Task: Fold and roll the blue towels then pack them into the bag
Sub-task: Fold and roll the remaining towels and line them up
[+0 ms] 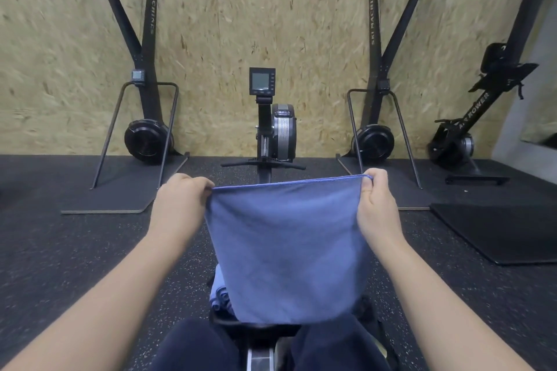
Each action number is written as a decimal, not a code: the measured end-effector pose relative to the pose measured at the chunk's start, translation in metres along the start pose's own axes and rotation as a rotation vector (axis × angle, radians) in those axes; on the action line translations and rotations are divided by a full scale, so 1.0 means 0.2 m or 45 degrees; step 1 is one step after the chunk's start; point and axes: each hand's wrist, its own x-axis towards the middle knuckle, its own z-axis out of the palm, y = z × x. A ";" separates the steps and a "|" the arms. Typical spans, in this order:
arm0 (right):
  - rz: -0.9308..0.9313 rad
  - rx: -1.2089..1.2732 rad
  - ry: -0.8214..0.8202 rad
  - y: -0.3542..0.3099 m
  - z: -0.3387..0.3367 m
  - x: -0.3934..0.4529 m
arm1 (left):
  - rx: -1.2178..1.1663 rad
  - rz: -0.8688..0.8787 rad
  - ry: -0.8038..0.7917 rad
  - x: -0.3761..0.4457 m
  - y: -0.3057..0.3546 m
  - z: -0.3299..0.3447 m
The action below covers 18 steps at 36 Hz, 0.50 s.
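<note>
A blue towel [286, 250] hangs spread in the air in front of the person, its top hem stretched level between both hands and its lower edge ending just above the knees [331, 340]. The left hand [180, 202] pinches the top left corner; the right hand [376, 205] pinches the top right corner, fingers curled over the hem. Behind the towel's lower left edge, more blue towels [221, 295] lie bunched on something dark that is mostly hidden. Beyond them a rower [271, 129] with a monitor [261, 81] stands on the speckled floor [75, 250]. Two ski machines [147, 99] flank it left and right against the chipboard wall [226, 9]. A black mat [497, 232] lies at right.
</note>
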 end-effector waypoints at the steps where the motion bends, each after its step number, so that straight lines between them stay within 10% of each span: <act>1: -0.010 0.003 0.010 -0.01 0.00 0.00 | -0.012 -0.023 -0.019 0.00 -0.01 0.01; 18: -0.106 0.163 0.024 0.00 -0.03 0.00 | -0.222 -0.054 0.048 -0.04 0.08 -0.03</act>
